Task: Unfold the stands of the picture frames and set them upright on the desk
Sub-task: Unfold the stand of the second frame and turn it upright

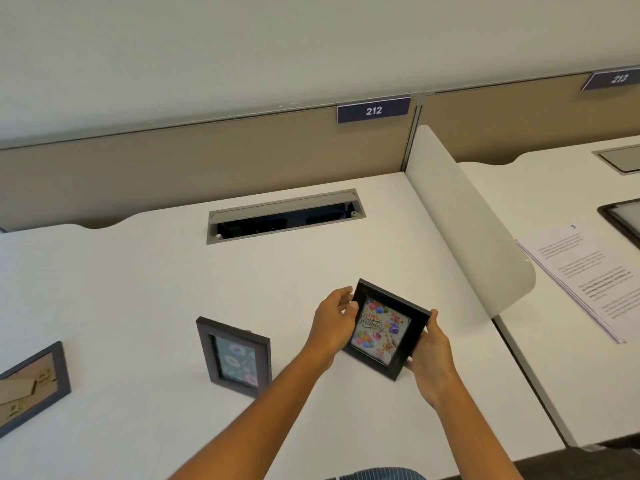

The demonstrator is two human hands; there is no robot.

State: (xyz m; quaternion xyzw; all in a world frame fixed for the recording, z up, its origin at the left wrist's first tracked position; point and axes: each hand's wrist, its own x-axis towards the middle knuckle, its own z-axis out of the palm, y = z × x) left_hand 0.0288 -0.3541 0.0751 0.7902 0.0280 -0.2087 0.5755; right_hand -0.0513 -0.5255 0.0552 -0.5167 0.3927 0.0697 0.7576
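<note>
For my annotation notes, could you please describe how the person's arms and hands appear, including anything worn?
Both forearms are bare, with no sleeves in view. The left hand and right hand wear no gloves, and no rings, watch or bracelets are visible. A bit of blue-and-white striped clothing shows at the bottom edge.

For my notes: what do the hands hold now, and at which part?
Both hold the black birthday frame: left hand at its left edge, right hand at its right edge and lower corner.

Desk (138,271): flat frame (33,386) far left — upright frame (235,355) mid, held frame (386,329) right.
</note>
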